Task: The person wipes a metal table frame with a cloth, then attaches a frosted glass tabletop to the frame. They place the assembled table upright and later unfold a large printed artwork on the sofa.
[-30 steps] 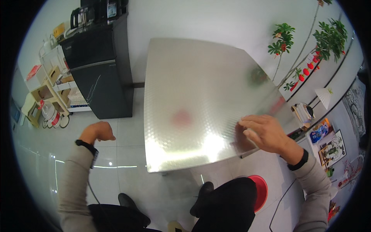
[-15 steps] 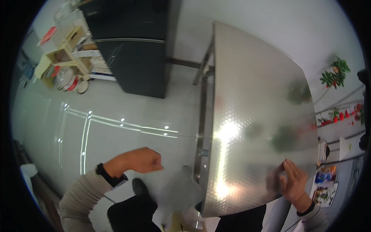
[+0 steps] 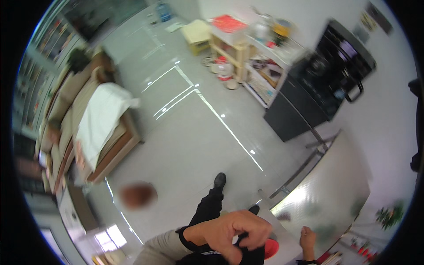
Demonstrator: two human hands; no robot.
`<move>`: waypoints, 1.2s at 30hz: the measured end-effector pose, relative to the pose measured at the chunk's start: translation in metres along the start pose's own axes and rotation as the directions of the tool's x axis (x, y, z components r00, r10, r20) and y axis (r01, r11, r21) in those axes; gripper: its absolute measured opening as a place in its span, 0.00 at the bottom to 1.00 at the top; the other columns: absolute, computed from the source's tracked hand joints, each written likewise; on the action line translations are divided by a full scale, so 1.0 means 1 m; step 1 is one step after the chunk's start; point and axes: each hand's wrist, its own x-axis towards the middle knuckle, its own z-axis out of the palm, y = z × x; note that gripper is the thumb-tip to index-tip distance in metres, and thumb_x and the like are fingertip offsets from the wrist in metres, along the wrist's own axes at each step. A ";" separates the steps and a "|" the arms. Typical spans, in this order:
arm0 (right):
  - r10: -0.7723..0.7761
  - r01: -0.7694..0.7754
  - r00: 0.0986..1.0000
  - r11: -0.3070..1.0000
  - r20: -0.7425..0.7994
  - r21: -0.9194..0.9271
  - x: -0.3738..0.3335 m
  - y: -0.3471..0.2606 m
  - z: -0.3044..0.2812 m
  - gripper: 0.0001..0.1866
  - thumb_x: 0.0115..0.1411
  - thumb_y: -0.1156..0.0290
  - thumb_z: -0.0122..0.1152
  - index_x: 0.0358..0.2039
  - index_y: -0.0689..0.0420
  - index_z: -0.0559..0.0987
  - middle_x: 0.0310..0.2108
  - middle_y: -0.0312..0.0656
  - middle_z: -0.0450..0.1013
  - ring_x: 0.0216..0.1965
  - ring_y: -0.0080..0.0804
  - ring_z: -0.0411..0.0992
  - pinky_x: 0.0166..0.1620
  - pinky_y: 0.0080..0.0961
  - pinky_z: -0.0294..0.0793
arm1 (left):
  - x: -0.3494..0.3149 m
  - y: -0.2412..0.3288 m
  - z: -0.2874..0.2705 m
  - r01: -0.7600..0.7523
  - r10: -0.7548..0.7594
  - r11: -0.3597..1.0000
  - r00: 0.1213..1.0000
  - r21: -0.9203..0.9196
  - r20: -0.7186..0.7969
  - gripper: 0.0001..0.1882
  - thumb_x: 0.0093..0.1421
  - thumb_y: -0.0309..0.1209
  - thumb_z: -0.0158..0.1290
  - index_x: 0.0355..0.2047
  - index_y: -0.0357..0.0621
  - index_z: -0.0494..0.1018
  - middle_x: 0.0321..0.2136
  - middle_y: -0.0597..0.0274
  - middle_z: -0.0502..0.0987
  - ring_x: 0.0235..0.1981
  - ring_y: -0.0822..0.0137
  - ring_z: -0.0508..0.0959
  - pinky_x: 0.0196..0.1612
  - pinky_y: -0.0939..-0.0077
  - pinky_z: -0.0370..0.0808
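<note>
My left hand [image 3: 236,232] is at the lower middle, held above my dark trousers. Its fingers curl toward the thumb; a small pale patch shows between them, too unclear to name. Beside it is the rim of a red round container [image 3: 271,248], partly covered by the hand. Farther right, my right hand [image 3: 308,242] is at the near edge of the shiny metal-topped table [image 3: 322,198]. It looks small and side-on, so its finger shape is unclear, and I cannot tell whether it touches the top.
A sofa [image 3: 126,137] with a white cloth [image 3: 101,119] stands at the left. A blurred brown round shape [image 3: 138,195] appears over the floor. Toward the back are a cream stool [image 3: 196,34], a loaded shelf [image 3: 265,81] and a dark cabinet [image 3: 298,106]. A potted plant [image 3: 390,215] is at right.
The view has swung left, bringing the sofa in and shifting the table to the lower right. My left hand now appears larger and lower, in front of my legs. My right hand remains by the table.
</note>
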 end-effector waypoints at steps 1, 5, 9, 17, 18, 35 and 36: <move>-0.044 0.043 0.999 0.999 0.033 0.005 -0.003 -0.029 -0.012 0.14 0.64 0.62 0.60 0.41 0.58 0.85 0.32 0.54 0.81 0.34 0.54 0.81 0.41 0.44 0.79 | 0.007 0.036 0.024 -0.181 0.180 0.984 0.980 -0.004 0.083 0.18 0.55 0.35 0.67 0.22 0.45 0.67 0.22 0.68 0.70 0.25 0.68 0.70 0.31 0.72 0.67; -0.346 0.324 0.924 0.935 0.165 0.145 0.000 -0.141 -0.059 0.13 0.63 0.62 0.61 0.39 0.58 0.86 0.31 0.53 0.81 0.33 0.51 0.81 0.39 0.41 0.79 | 0.008 0.153 0.122 -0.611 0.603 0.792 0.780 -0.004 0.165 0.38 0.43 0.66 0.70 0.15 0.50 0.59 0.15 0.69 0.59 0.14 0.64 0.61 0.18 0.70 0.54; -0.494 0.501 0.843 0.865 0.215 0.026 0.053 -0.245 -0.056 0.13 0.63 0.62 0.62 0.38 0.58 0.86 0.30 0.52 0.81 0.33 0.50 0.81 0.38 0.38 0.79 | -0.038 0.235 0.133 -0.743 0.710 0.658 0.665 0.118 0.232 0.39 0.43 0.67 0.69 0.16 0.50 0.58 0.16 0.69 0.56 0.14 0.64 0.59 0.17 0.71 0.53; -0.537 0.551 0.749 0.830 0.388 0.087 0.101 -0.479 -0.006 0.15 0.64 0.61 0.60 0.38 0.60 0.85 0.28 0.46 0.82 0.31 0.38 0.82 0.38 0.33 0.79 | -0.185 0.376 0.093 -0.656 0.715 0.554 0.690 0.513 0.110 0.23 0.53 0.44 0.67 0.21 0.45 0.66 0.21 0.67 0.68 0.22 0.67 0.68 0.27 0.72 0.65; -0.438 0.461 0.775 0.885 0.456 0.065 0.100 -0.504 0.002 0.15 0.64 0.61 0.60 0.38 0.60 0.85 0.28 0.45 0.82 0.31 0.37 0.83 0.39 0.32 0.79 | -0.204 0.387 0.077 -0.565 0.649 0.580 0.756 0.587 0.086 0.17 0.56 0.34 0.67 0.23 0.44 0.68 0.23 0.67 0.70 0.25 0.69 0.71 0.31 0.72 0.69; -0.463 0.599 0.496 0.795 0.735 0.097 0.225 -0.874 0.183 0.16 0.65 0.64 0.61 0.38 0.66 0.84 0.29 0.44 0.82 0.27 0.30 0.80 0.30 0.26 0.79 | -0.596 0.253 -0.231 -0.435 -0.086 0.844 -0.687 0.314 -0.721 0.11 0.66 0.39 0.58 0.34 0.44 0.75 0.28 0.65 0.78 0.28 0.68 0.80 0.34 0.74 0.78; -0.484 0.691 0.479 0.722 0.733 0.026 0.225 -0.910 0.193 0.16 0.64 0.64 0.62 0.38 0.66 0.84 0.29 0.43 0.82 0.26 0.30 0.80 0.30 0.25 0.79 | -0.607 0.250 -0.238 -0.455 -0.121 0.835 -0.702 0.310 -0.702 0.11 0.66 0.39 0.58 0.35 0.44 0.75 0.29 0.65 0.78 0.29 0.68 0.80 0.34 0.74 0.78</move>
